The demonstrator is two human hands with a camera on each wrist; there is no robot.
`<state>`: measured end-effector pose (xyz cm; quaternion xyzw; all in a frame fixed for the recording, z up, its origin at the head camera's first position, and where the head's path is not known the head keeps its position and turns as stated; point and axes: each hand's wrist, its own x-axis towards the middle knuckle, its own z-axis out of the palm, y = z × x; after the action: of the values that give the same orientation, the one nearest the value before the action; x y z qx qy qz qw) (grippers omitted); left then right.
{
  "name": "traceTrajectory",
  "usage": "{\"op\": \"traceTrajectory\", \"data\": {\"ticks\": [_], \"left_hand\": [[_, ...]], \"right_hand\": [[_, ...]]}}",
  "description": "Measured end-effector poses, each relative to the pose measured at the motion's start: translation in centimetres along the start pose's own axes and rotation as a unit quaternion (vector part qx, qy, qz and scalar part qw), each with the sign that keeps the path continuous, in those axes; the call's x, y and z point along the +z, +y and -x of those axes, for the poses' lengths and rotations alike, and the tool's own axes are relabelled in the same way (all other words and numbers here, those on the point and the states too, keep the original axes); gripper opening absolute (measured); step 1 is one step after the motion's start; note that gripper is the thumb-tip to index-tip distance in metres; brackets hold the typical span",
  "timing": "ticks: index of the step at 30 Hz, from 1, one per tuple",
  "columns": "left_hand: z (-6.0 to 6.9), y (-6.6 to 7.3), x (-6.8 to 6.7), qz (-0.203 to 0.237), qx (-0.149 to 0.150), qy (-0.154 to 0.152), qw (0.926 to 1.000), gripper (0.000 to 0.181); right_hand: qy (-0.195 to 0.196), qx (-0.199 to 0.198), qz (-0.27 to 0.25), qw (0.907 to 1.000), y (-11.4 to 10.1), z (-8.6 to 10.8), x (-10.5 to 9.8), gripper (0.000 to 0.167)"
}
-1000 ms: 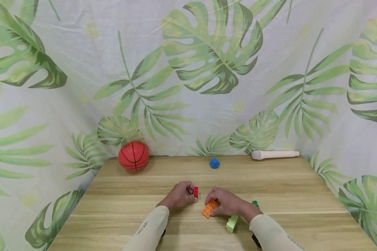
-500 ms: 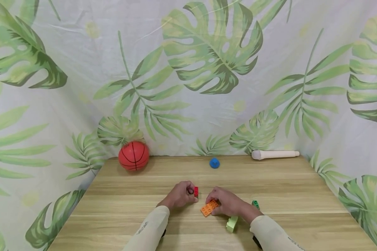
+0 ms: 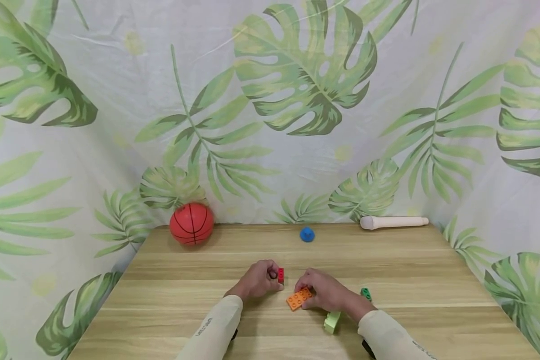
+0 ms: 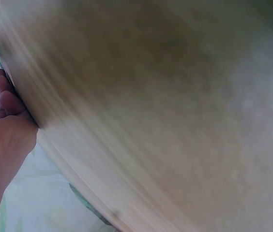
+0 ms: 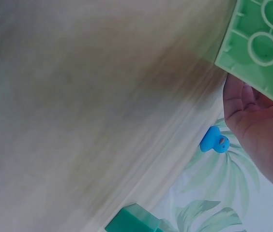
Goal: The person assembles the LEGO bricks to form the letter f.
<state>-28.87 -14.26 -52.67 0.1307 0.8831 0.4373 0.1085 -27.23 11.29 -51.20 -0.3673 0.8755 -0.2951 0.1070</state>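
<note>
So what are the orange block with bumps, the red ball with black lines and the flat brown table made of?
The orange rectangular block with bumps looks like hard, smooth plastic: crisp round studs, even colour. The red ball with black lines seems smooth rubber or plastic; its even skin fits both. The flat brown table shows dull, streaky grain, so maybe wood or a wood print.

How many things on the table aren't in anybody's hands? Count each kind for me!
Blocks: 2 (light green block and dark green block)
Balls: 1 (red ball)
Ducks: 1 (blue duck)
Microphones: 1 (white microphone)
Total: 5
</note>
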Motion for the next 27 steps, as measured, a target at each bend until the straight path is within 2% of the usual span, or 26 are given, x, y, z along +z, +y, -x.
{"op": "traceTrajectory", "data": {"ticks": [12,27], "left_hand": [[-0.1,-0.1,0.0,-0.004,0.005,0.004,1.0000,0.030],[-0.2,-0.3,0.0,0.004,0.018,-0.001,0.9998,0.027]], "right_hand": [[0.027,-0.012,0.031,0.9991,-0.1,-0.4,-0.5,0.029],[0.053,0.007,0.034,0.9980,-1.7,-1.9,-1.2,0.029]]}}
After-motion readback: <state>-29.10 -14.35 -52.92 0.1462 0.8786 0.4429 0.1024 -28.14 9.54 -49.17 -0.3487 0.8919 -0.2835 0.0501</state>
